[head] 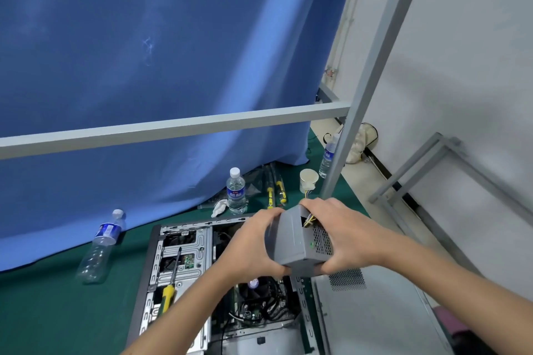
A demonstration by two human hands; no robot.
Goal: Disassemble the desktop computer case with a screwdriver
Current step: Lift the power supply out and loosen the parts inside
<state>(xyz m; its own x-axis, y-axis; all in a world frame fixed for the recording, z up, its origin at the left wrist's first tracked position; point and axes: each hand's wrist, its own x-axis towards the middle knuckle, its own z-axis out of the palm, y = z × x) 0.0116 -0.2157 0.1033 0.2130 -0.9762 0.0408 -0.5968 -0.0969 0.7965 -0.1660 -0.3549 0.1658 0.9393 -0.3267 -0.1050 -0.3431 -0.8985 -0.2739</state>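
The open desktop computer case (184, 242) lies flat on the green mat, its drive cage at the left and the motherboard with a fan (256, 288) lower down. Both hands hold a grey power supply box (294, 239) lifted above the case. My left hand (251, 245) grips its left side. My right hand (343, 230) grips its right side, over the perforated face. Yellow and other wires come out of the box's top. A screwdriver (170, 285) with a yellow and green handle lies on the drive cage, with no hand on it.
The removed grey side panel (375, 311) lies at the right of the case. A bottle (99, 248) lies on the mat at the left; another bottle (236, 190) stands behind the case beside two yellow-handled tools (275, 193) and a paper cup (308, 180). A grey metal frame bar (173, 127) crosses above.
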